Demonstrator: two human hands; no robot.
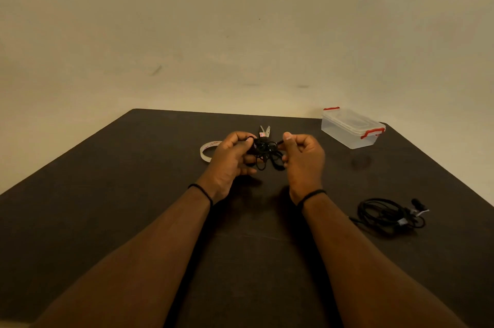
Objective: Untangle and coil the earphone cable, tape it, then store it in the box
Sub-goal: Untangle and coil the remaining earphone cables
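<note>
From the head camera, both forearms reach forward over a dark worktop point(133, 194). The left hand point(230, 159) and right hand point(303, 160) are raised just above the surface at mid-table, each with fingers curled, pinching a tangled black earphone cable point(266, 152) between them. The knot has no clear long axis; it bunches between the two thumbs, with loops hanging down toward the worktop, and a short stub of cable runs rightward into the right hand's thumb and forefinger.

Just behind the hands lie scissors point(264, 131), their blades slightly parted and pointing away from the person; a red-and-white label sits near the pivot, too small to read. A roll of clear tape point(207, 152) lies flat just left of the left hand, with faint reddish print on its inner ring that cannot be made out.

At the far right stands a clear plastic box point(350, 129) with red latches, lid on, its long axis running diagonally. Near right, a second black cable bundle point(390, 216) rests on the worktop.
</note>
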